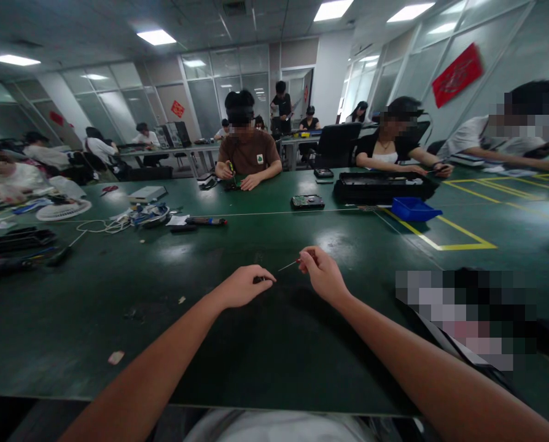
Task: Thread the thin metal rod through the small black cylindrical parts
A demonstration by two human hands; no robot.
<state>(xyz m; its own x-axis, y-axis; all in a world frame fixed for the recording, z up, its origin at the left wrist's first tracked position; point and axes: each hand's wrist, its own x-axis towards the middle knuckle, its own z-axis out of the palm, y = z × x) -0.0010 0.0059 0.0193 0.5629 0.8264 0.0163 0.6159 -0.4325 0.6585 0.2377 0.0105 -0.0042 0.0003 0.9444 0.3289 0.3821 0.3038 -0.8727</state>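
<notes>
Above the green table my right hand (pixel 321 273) is closed round a slim screwdriver (pixel 288 266). Its thin metal shaft points left and slightly down, and a bit of red shows by the fingers. My left hand (pixel 245 286) is just left of the tip, apart from it, thumb and fingers curled together. A small dark thing (pixel 258 280) shows between those fingers, with a light speck beside it; its kind is too small to tell.
A hard drive (pixel 307 201), a blue tray (pixel 414 209) and a long black housing (pixel 384 186) stand farther back on the green table (pixel 256 362). Cables (pixel 148 215) lie at left. A blurred-out item lies at right. Several people work around the table.
</notes>
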